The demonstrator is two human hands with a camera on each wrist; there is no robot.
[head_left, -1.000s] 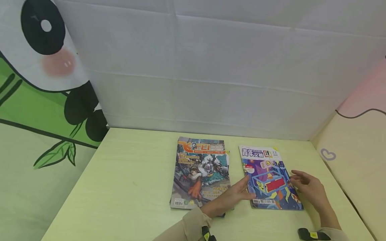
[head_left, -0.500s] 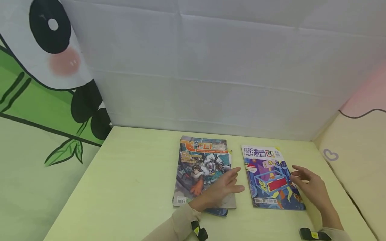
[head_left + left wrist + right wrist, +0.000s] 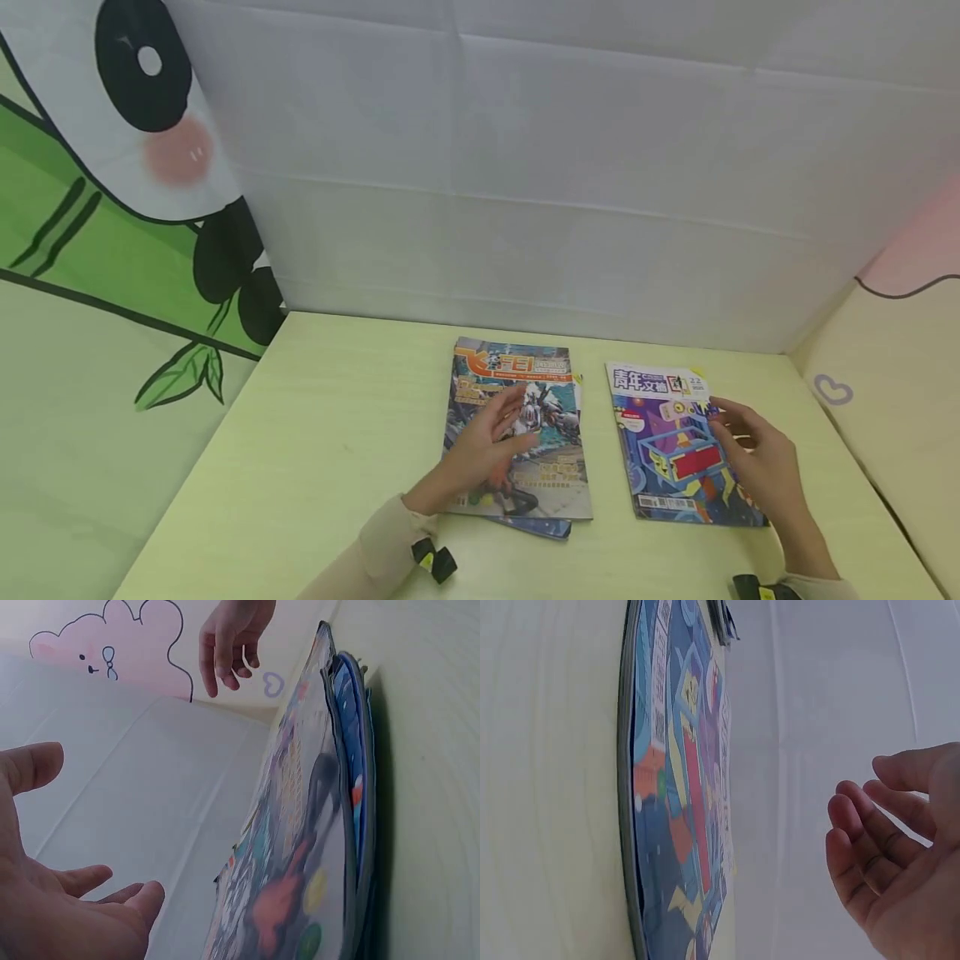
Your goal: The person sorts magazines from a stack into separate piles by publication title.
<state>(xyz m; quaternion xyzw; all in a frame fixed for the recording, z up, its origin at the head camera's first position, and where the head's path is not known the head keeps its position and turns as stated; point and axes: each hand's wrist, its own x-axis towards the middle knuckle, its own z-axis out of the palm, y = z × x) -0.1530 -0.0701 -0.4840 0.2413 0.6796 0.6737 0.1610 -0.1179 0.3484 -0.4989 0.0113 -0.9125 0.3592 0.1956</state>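
My left hand (image 3: 480, 448) hovers over a magazine with an orange title (image 3: 558, 492), fingers loosely spread and holding nothing. In the left wrist view a gap shows between that hand and the cover. Under this magazine lies at least one more, whose blue corner (image 3: 546, 527) sticks out at the front. To the right lies a purple-and-blue magazine (image 3: 667, 442), a boxy frame with a red panel on its cover. Over its right edge is my right hand (image 3: 768, 462), fingers slightly bent. The right wrist view (image 3: 900, 877) shows that hand's palm apart from the cover, with nothing in it.
Both piles lie on a pale yellow table (image 3: 337, 433), a narrow strip of tabletop between them. A white sheet (image 3: 525, 250) rises behind the table's back edge. A cream panel with a heart (image 3: 833, 390) borders the right side; a panda-and-bamboo drawing (image 3: 142, 62) is at left.
My left hand has left the purple-and-blue magazine's left edge and moved left over the orange-titled one. My right hand has risen slightly over the right edge. The magazines stay put; the view shifts a little.
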